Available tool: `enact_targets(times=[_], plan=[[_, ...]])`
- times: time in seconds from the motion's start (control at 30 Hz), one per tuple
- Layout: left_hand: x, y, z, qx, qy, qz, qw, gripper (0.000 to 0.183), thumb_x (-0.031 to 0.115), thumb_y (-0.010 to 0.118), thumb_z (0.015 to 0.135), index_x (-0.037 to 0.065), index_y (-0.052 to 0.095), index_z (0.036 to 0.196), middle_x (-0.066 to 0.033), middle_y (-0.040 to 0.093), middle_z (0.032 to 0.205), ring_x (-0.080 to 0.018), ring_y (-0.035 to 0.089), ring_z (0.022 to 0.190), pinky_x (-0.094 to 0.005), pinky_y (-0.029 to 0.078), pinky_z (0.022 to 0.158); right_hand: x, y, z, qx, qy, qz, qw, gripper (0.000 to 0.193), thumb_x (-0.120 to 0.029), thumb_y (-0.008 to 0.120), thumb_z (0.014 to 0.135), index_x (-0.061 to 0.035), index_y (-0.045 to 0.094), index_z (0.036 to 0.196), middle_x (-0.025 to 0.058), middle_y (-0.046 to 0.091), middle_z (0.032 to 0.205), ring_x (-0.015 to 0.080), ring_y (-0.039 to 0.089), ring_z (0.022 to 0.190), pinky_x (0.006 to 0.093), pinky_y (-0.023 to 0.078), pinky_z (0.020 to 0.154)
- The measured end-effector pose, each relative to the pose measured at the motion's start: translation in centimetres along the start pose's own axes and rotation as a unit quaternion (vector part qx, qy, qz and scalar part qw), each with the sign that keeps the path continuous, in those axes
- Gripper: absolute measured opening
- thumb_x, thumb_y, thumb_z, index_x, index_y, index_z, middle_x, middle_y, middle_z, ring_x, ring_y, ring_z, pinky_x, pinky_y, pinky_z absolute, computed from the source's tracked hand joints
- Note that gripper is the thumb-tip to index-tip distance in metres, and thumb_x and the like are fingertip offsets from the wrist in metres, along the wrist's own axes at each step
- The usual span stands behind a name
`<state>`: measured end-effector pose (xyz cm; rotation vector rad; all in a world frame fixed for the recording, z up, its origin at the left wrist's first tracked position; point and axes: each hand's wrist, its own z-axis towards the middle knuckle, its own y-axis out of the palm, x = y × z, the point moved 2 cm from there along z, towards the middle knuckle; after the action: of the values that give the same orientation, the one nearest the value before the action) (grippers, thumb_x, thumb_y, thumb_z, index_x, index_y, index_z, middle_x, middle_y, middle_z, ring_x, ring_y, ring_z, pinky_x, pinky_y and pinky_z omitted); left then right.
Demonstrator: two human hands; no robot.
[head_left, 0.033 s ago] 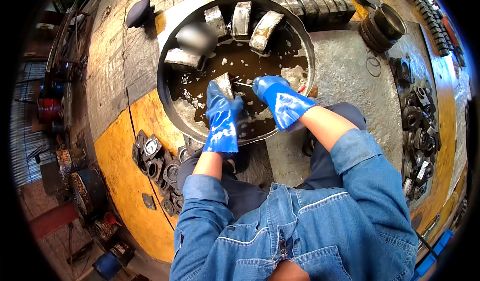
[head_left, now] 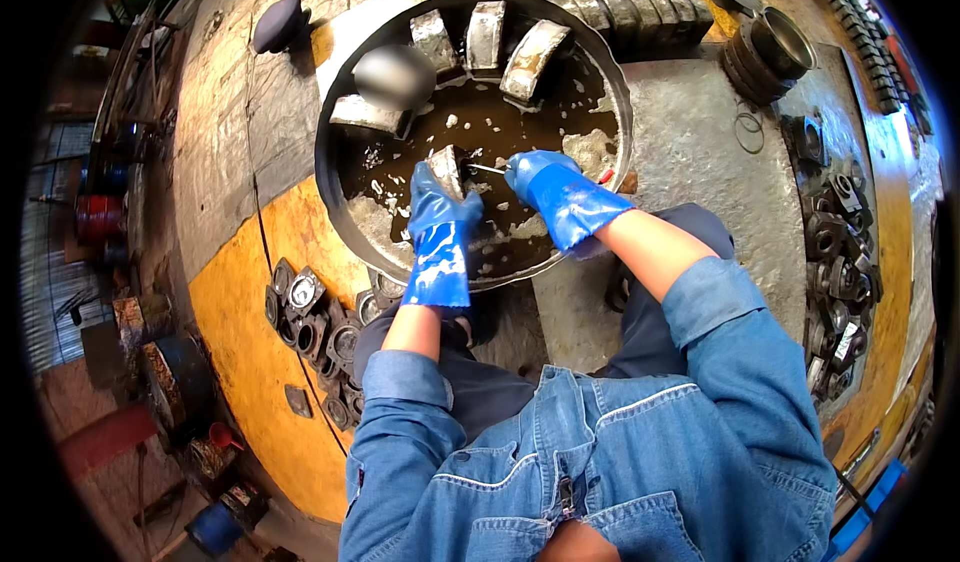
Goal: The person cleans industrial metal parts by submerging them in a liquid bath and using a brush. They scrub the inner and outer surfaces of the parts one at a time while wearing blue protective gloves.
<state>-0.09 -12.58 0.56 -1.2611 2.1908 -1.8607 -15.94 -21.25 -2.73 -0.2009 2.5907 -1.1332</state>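
My left hand, in a blue rubber glove, is closed around a curved metal block with a pale worn face. It is held over dark, murky liquid inside a big round metal basin. My right hand, gloved the same way, grips a screwdriver. The tool's thin shaft points left, its tip by the block's right edge. The glove hides most of its handle; a red bit shows behind the hand. Similar curved blocks lean against the basin's far wall. Foam patches float around them.
Rows of dark curved blocks lie beyond the basin. Dark metal rings are stacked at the far right, near a thin wire ring. Metal castings lie in piles at right and near left. A dark rounded object stands far left.
My left hand and the block have shifted very slightly left. My right hand keeps its hold on the screwdriver in nearly the same place.
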Motion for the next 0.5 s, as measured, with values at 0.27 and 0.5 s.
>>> enact_targets(times=[0.27, 0.5], plan=[[-6.4, -0.4, 1.4, -0.043, -0.135, -0.045, 0.989, 0.100, 0.042, 0.077, 0.078, -0.011, 0.038, 0.153, -0.0333, 0.057, 0.144, -0.0436, 0.056, 0.136, -0.0438, 0.046, 0.114, -3.4, 1.9, -0.9, -0.031, -0.038, -0.068, 0.996, 0.043, -0.015, 0.076, 0.087, -0.0108, 0.072, 0.129, 0.0102, 0.077, 0.125, 0.0335, 0.074, 0.114, 0.0567, 0.055, 0.088], [-6.2, -2.4, 2.9, -0.061, -0.129, 0.062, 0.988, 0.079, 0.034, 0.078, 0.075, -0.014, 0.058, 0.135, -0.0341, 0.065, 0.132, -0.0446, 0.065, 0.125, -0.0443, 0.054, 0.106, -5.1, 0.1, -2.2, -0.115, -0.034, -0.083, 0.989, 0.041, -0.014, 0.066, 0.094, -0.0078, 0.066, 0.134, 0.0149, 0.075, 0.127, 0.0364, 0.073, 0.116, 0.0557, 0.058, 0.091]])
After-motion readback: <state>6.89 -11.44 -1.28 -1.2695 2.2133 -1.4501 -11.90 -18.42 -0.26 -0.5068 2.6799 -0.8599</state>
